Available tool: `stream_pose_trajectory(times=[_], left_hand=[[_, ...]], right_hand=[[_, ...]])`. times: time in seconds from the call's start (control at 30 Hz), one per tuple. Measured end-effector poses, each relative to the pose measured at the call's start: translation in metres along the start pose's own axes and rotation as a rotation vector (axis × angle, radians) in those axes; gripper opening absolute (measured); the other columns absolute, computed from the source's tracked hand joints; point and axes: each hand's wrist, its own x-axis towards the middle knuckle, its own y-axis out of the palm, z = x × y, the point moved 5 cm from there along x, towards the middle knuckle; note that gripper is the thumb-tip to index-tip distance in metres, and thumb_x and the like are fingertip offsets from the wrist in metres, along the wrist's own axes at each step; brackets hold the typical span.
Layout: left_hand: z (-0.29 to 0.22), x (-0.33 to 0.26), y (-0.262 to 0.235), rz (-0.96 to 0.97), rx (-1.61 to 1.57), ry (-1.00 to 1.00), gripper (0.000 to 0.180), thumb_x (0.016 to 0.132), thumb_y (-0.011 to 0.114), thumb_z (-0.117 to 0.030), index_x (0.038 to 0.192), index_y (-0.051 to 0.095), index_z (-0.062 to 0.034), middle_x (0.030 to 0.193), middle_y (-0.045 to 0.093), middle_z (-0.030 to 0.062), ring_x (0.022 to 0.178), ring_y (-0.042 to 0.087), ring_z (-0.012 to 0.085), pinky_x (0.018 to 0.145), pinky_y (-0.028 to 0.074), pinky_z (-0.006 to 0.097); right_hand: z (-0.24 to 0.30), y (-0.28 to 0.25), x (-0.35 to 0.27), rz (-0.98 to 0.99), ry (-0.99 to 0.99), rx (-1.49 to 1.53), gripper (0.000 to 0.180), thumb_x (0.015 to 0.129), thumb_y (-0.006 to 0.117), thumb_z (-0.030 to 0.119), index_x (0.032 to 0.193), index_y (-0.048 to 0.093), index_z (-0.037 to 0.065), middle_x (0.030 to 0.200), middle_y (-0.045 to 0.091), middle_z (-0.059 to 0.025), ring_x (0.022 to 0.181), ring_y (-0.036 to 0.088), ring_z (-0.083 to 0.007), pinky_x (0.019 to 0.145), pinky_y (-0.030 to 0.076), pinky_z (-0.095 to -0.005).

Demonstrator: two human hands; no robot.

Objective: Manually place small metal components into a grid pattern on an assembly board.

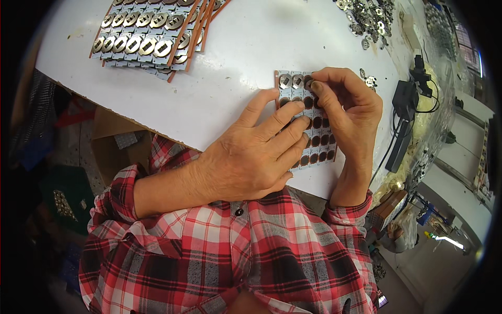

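Two hands [251, 157] [348, 104] press grey sheet [300, 86], apparently.

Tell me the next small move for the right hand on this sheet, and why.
Probably press the ring at the right hand fingertips into its dark socket. The sheet has two rings seated in the top row, the rest dark and empty, and the left hand holds it flat.

A white worktable [235, 47] stands above a cluttered, dim floor [57, 172].

Shirt [219, 246] red-white-black plaid; table [235, 47] white; card [314, 125] pale blue, brown discs; washers [157, 47] silver.
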Motion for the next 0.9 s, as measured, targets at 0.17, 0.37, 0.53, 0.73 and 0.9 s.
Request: stream_pose_trajectory(times=[0.17,0.37,0.53,0.73,0.9], left_hand=[[0.0,0.001,0.001,-0.01,-0.005,-0.008,0.055,0.062,0.083,-0.025,0.109,0.071,0.0009,0.124,0.064,0.0164,0.128,0.056,0.0351,0.109,0.042,0.063],[-0.002,0.004,0.001,-0.024,-0.011,0.0,0.041,0.072,0.075,-0.024,0.102,0.071,0.0038,0.116,0.066,0.0172,0.128,0.055,0.0339,0.114,0.036,0.059],[-0.003,0.004,-0.001,0.017,0.034,-0.021,0.055,0.062,0.084,-0.025,0.108,0.072,0.0013,0.123,0.065,0.0156,0.13,0.056,0.0355,0.111,0.04,0.062],[-0.004,0.004,-0.003,0.054,0.0,-0.027,0.054,0.064,0.082,-0.027,0.11,0.073,0.001,0.127,0.066,0.0164,0.133,0.056,0.0357,0.112,0.039,0.061],[-0.001,0.003,-0.003,0.051,0.031,-0.022,0.053,0.065,0.082,-0.027,0.109,0.073,0.0014,0.128,0.065,0.0177,0.133,0.055,0.0361,0.112,0.038,0.063]], right_hand=[[0.0,0.002,-0.001,-0.054,0.019,0.009,0.014,0.094,0.074,-0.001,0.108,0.073,-0.004,0.087,0.071,-0.0008,0.076,0.061,-0.0036,0.068,0.049,-0.0176],[-0.002,0.0,-0.001,-0.02,-0.031,-0.098,0.011,0.094,0.073,-0.003,0.105,0.074,-0.003,0.089,0.069,0.0005,0.079,0.06,-0.0042,0.07,0.048,-0.0192],[-0.005,0.001,0.001,0.061,-0.128,-0.044,0.011,0.094,0.071,-0.005,0.104,0.074,-0.003,0.087,0.065,0.0022,0.079,0.059,-0.0039,0.07,0.046,-0.0184],[-0.009,-0.043,0.001,-0.406,-0.16,-0.335,0.017,0.093,0.073,0.002,0.109,0.077,0.002,0.086,0.072,-0.0005,0.072,0.061,-0.0057,0.064,0.047,-0.0192],[-0.025,-0.067,0.012,-0.391,-0.184,-0.658,0.013,0.091,0.072,0.003,0.103,0.077,0.003,0.084,0.071,-0.003,0.071,0.063,-0.0103,0.067,0.049,-0.0242]])
